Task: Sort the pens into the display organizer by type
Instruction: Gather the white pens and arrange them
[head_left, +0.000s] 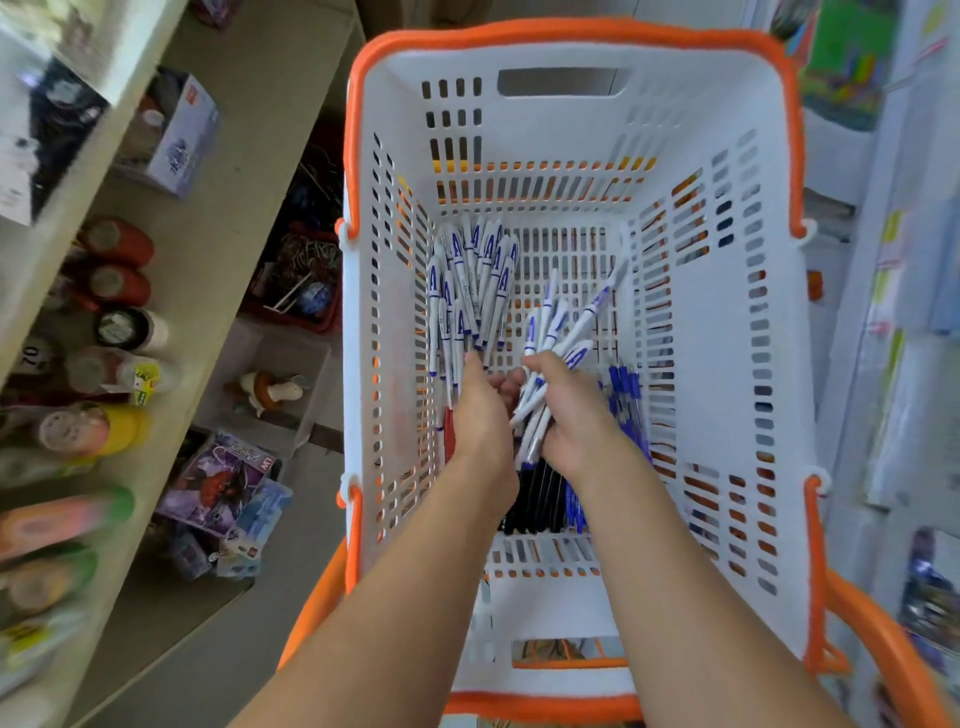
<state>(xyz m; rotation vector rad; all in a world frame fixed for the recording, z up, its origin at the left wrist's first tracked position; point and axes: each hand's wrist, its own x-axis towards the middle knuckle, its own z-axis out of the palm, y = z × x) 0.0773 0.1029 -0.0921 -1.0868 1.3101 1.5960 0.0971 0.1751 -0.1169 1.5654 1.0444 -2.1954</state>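
Both my hands reach down into a white basket with an orange rim. My left hand grips a fanned bunch of white pens with blue caps. My right hand grips a second bunch of the same white pens, which point up and to the right. On the basket floor lie blue-capped clear pens, black pens under my wrists, and a red pen at the left wall. No display organizer shows.
Shelves on the left hold bottles, a blue-white box and toy packets. A red tray of small items sits lower. Paper goods line the right side. An orange handle hangs at the near right.
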